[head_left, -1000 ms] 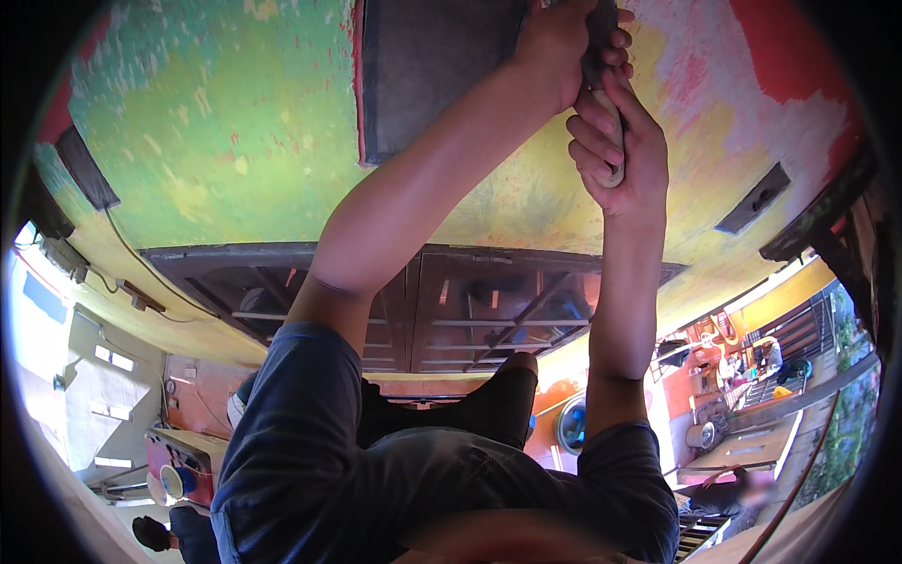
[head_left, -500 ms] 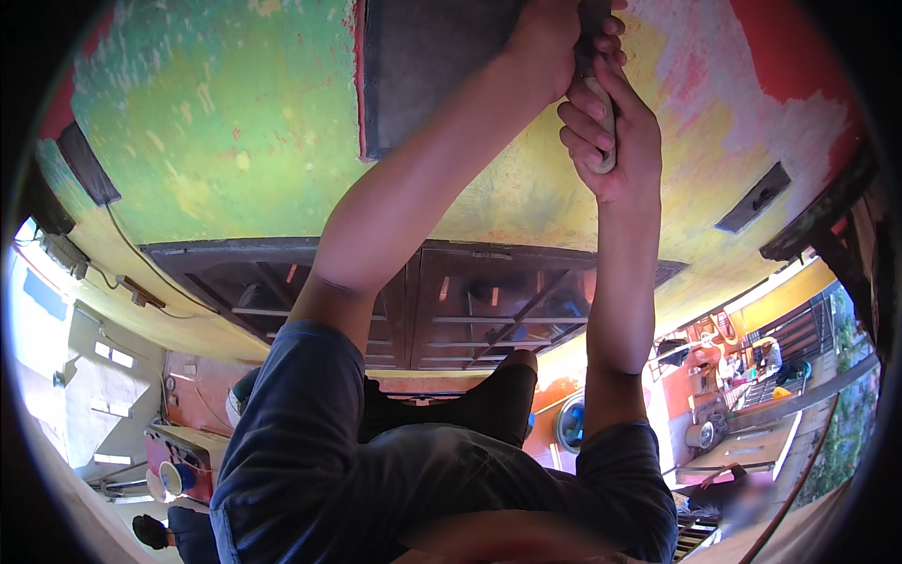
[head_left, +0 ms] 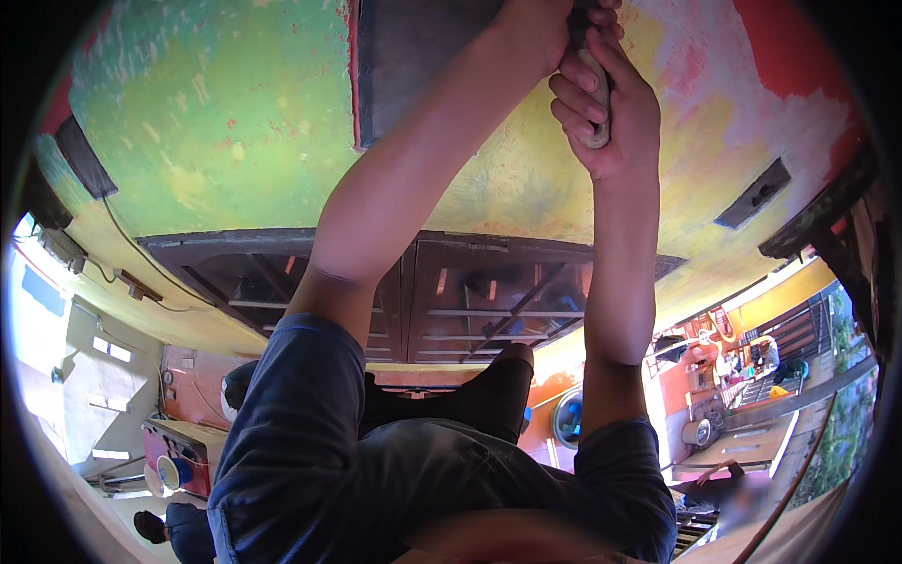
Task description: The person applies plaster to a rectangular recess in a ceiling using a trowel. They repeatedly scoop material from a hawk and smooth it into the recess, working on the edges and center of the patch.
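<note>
My right hand point(head_left: 625, 122) is closed round the pale, rounded handle point(head_left: 598, 101) of a tool, raised high in front of a painted wall point(head_left: 225, 122). Just above it, close to the upper edge, my left hand point(head_left: 540, 33) also grips the tool, at its dark upper part point(head_left: 581, 26). Fingertips curl over that dark part. The tool's far end is out of the picture, so I cannot tell its kind. Worn, patchy paint in green, yellow, pink and red covers the wall around both hands.
A dark grey panel point(head_left: 413, 66) stands behind my left forearm. Below runs a dark-framed barred window point(head_left: 413, 301). A cable point(head_left: 127, 230) hangs at left. One person point(head_left: 188, 531) is at lower left, another point(head_left: 719, 489) at lower right, near a metal bucket point(head_left: 697, 431).
Both hands and the tool have moved slightly up and to the left. The grip on the pale handle stays the same.
</note>
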`<action>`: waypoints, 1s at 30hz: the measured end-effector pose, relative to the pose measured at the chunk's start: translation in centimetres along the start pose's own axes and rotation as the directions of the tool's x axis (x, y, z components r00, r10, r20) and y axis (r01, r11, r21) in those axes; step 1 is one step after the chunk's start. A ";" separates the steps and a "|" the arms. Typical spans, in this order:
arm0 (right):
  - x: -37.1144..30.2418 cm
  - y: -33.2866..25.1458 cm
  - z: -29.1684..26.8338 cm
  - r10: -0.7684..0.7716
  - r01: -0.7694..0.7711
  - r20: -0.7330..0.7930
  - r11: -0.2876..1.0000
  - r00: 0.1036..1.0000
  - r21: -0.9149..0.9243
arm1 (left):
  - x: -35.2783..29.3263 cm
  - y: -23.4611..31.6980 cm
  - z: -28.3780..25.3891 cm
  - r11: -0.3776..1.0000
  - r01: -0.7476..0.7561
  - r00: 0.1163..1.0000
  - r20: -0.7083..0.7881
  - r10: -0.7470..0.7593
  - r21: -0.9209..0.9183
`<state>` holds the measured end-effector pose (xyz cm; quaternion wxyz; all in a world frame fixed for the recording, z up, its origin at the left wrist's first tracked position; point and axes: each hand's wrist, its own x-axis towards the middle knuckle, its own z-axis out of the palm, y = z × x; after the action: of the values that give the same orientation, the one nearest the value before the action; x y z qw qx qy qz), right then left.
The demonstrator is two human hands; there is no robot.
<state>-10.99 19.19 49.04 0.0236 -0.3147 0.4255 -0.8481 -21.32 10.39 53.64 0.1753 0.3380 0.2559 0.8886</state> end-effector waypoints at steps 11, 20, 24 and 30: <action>-1.5 0.3 -0.7 0.030 -0.029 -0.145 1.000 0.989 0.008 | -0.9 -1.8 0.2 0.999 0.026 1.000 -0.015 -0.027 -0.048; -0.7 -0.2 -0.3 0.000 -0.008 -0.111 0.998 0.994 -0.069 | -0.9 -0.9 0.8 0.999 0.008 0.999 -0.037 -0.007 0.032; 0.0 0.0 0.4 -0.004 -0.004 -0.100 0.997 0.995 -0.078 | -0.3 0.2 0.4 1.000 -0.019 1.000 0.014 0.019 -0.024; -0.2 0.4 1.6 0.007 -0.014 -0.095 0.997 0.995 -0.077 | -1.1 0.5 -0.2 0.998 0.031 0.999 0.033 -0.030 -0.050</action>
<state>-10.08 17.89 49.35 -0.0044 -0.2727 0.4603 -0.8448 -20.78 9.39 53.19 0.2015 0.3439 0.2357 0.8863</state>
